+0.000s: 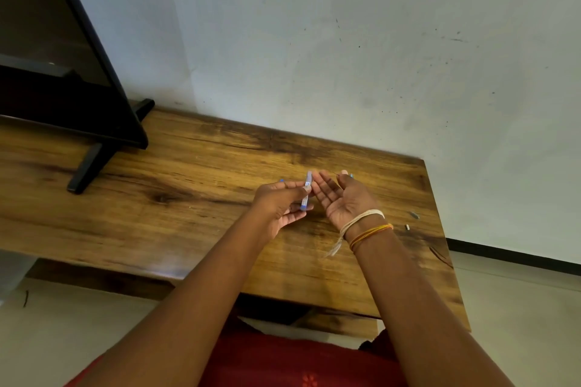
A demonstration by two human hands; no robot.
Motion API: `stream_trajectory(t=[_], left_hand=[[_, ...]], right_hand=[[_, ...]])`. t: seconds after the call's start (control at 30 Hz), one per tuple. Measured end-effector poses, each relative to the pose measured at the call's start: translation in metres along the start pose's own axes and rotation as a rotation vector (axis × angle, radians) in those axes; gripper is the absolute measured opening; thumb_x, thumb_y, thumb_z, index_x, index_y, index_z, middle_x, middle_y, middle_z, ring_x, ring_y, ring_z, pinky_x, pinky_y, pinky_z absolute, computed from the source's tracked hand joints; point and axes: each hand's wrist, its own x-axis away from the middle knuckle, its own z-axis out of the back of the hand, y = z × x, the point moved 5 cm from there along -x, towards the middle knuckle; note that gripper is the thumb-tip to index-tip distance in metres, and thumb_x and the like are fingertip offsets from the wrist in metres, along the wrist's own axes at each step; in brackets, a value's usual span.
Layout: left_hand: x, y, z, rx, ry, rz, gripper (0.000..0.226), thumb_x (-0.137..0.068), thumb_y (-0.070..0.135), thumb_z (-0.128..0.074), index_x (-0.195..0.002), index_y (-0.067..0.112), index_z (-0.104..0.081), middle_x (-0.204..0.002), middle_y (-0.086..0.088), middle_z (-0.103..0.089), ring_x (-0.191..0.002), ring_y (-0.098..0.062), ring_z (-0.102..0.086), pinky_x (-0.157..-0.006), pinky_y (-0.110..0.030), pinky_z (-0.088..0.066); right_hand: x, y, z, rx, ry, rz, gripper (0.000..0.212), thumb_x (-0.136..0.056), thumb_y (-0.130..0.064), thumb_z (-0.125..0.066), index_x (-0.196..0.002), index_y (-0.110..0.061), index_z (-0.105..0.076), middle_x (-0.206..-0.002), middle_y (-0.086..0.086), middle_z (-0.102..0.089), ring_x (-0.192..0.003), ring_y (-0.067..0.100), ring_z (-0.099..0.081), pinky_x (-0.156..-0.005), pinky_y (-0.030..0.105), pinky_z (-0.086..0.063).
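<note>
Over the wooden table (195,173), my left hand (278,204) pinches a small blue and white tube-like object (307,190), holding it nearly upright between thumb and fingers. Right beside it my right hand (341,198) is turned palm up with fingers mostly straight; a thin needle-like thing and a bit of blue (351,176) show at its fingertips, too small to tell what it is. A small blue piece (281,180) peeks out behind my left hand. White and orange threads are tied round my right wrist.
A black monitor (63,72) on a stand occupies the table's far left. Two small items, a grey one (414,214) and a tiny white one (407,227), lie near the table's right edge. A white wall stands behind the table.
</note>
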Motion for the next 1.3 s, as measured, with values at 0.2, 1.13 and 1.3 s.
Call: stream_trajectory(t=[0.2,1.13,1.3], left_hand=[[-0.002,0.002,0.007,-0.186,0.163,-0.072,0.010,-0.081,0.004,-0.071,-0.074,0.007,-0.065,-0.076,-0.012,-0.066,-0.065,-0.021,-0.064,-0.060,-0.028,-0.056],[-0.002,0.005,-0.026,-0.871,0.290,-0.517,0.006,-0.077,0.022,-0.074,-0.078,0.016,-0.073,-0.084,0.000,-0.073,-0.078,-0.014,-0.065,-0.074,-0.031,-0.055],[-0.010,-0.008,-0.049,-0.883,0.219,-0.485,0.003,-0.080,0.019,-0.072,-0.079,0.017,-0.074,-0.071,0.009,-0.064,-0.064,-0.002,-0.056,-0.057,-0.019,-0.042]], right_hand=[[-0.007,-0.006,0.009,0.027,0.025,0.034,0.017,-0.097,-0.015,-0.053,-0.083,-0.007,-0.054,-0.075,0.011,-0.061,-0.067,0.021,-0.064,-0.080,0.037,-0.054],[-0.002,-0.039,0.033,0.024,0.101,0.121,0.019,-0.095,-0.014,-0.056,-0.077,-0.007,-0.056,-0.071,0.007,-0.059,-0.066,0.018,-0.062,-0.061,0.030,-0.055],[0.002,-0.059,0.050,0.143,0.188,0.231,0.019,-0.093,-0.017,-0.060,-0.076,-0.009,-0.057,-0.069,0.005,-0.060,-0.061,0.016,-0.062,-0.056,0.029,-0.054]])
